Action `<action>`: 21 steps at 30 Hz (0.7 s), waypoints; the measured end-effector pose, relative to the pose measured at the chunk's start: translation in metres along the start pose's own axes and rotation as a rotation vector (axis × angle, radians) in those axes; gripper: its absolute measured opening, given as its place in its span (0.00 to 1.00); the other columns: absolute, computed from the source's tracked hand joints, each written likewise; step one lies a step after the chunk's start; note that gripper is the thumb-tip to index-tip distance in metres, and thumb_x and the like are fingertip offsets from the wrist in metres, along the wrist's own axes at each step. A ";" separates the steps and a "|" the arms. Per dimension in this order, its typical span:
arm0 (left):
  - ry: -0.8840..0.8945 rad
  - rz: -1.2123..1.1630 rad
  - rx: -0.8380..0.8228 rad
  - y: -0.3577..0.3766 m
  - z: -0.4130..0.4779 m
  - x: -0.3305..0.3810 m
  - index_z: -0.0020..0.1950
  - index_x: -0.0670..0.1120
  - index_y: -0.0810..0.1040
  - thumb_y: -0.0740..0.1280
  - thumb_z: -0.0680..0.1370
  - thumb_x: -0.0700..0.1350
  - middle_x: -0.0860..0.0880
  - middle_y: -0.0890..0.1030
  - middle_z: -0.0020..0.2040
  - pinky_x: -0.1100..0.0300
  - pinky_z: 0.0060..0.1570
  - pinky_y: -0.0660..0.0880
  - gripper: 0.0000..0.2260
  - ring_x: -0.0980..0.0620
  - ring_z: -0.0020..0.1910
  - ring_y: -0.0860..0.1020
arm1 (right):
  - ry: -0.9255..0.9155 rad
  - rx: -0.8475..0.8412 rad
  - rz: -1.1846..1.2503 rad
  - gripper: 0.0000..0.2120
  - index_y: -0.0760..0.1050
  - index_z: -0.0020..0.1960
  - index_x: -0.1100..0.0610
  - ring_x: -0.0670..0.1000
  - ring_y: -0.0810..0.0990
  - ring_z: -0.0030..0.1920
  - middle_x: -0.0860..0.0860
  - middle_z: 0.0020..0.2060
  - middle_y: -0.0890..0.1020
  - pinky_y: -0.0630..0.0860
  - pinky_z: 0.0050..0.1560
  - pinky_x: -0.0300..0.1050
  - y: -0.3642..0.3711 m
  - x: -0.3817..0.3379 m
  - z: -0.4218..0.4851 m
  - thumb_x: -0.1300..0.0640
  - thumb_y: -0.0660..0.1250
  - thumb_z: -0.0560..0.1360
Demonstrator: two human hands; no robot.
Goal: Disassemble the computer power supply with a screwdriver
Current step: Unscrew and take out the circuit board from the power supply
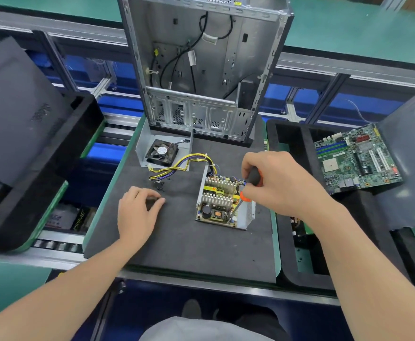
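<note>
One box (78, 217) left of the power supply (222, 205) read "PRIME"; right hand (282, 185) gripped the screwdriver (253, 177) over it; left hand (137, 212): hold unclear.

One wide-angle camera, worn on the person's head, looks forward and steeply down at the green-edged counter (276, 242). It sits close. Both bare forearms reach in from the bottom corners, and the left hand (137, 212) and right hand (282, 183) lie mid-frame over the dark grey foam mat (189, 244). The open grey metal computer case (206, 70) stands farthest off, at top centre. The grey aluminium rails (349, 67) bow near the edges.
</note>
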State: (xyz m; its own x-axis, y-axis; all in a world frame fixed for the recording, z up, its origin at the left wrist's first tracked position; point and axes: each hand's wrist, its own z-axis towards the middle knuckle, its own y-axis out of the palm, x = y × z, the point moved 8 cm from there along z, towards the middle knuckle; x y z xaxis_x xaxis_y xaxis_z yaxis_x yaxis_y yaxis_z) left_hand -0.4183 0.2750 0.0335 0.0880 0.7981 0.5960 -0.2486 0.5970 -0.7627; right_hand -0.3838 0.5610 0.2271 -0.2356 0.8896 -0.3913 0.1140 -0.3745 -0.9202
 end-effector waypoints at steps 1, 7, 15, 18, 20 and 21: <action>-0.059 -0.010 -0.003 0.000 0.008 -0.004 0.47 0.53 0.83 0.77 0.75 0.50 0.55 0.77 0.47 0.53 0.54 0.71 0.05 0.52 0.48 0.77 | -0.002 -0.002 0.001 0.08 0.73 0.44 0.49 0.42 0.74 0.41 0.43 0.34 0.79 0.75 0.42 0.49 0.001 -0.002 0.001 0.57 0.72 0.70; -0.144 0.030 -0.016 0.011 0.021 -0.009 0.50 0.54 0.86 0.75 0.76 0.54 0.54 0.79 0.46 0.51 0.54 0.70 0.07 0.49 0.49 0.77 | -0.012 0.022 0.009 0.08 0.74 0.44 0.50 0.41 0.73 0.40 0.43 0.33 0.78 0.75 0.41 0.48 0.002 -0.006 -0.003 0.58 0.72 0.71; -0.063 -0.188 -0.021 0.011 0.001 0.015 0.55 0.55 0.81 0.72 0.75 0.43 0.56 0.76 0.51 0.49 0.56 0.74 0.11 0.53 0.52 0.74 | -0.031 0.157 0.110 0.08 0.74 0.43 0.49 0.43 0.76 0.39 0.44 0.32 0.79 0.73 0.39 0.42 0.001 -0.021 -0.005 0.58 0.72 0.71; 0.024 -0.185 -0.213 0.036 -0.024 0.041 0.56 0.55 0.77 0.75 0.71 0.43 0.57 0.73 0.54 0.51 0.58 0.70 0.16 0.55 0.54 0.70 | -0.046 0.156 0.127 0.07 0.74 0.44 0.50 0.44 0.76 0.40 0.44 0.34 0.79 0.73 0.40 0.42 0.012 -0.030 0.000 0.58 0.71 0.71; 0.052 -0.079 -0.276 0.050 -0.035 0.050 0.58 0.54 0.75 0.76 0.70 0.49 0.56 0.69 0.56 0.52 0.59 0.66 0.19 0.52 0.56 0.67 | -0.053 0.131 0.110 0.06 0.74 0.46 0.50 0.45 0.75 0.42 0.44 0.36 0.78 0.75 0.43 0.47 0.023 -0.034 0.005 0.58 0.70 0.72; 0.067 -0.022 -0.279 0.054 -0.038 0.052 0.59 0.54 0.74 0.75 0.70 0.52 0.55 0.68 0.57 0.52 0.59 0.65 0.20 0.51 0.57 0.67 | -0.055 0.118 0.100 0.06 0.74 0.47 0.50 0.46 0.75 0.42 0.44 0.37 0.77 0.76 0.44 0.50 0.028 -0.036 0.007 0.58 0.69 0.72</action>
State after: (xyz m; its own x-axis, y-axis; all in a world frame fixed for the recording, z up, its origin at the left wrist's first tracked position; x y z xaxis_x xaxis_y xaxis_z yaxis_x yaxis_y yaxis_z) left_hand -0.3906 0.3519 0.0138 0.1563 0.7831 0.6020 0.0285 0.6057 -0.7952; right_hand -0.3789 0.5167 0.2148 -0.2818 0.8319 -0.4781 0.0265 -0.4913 -0.8706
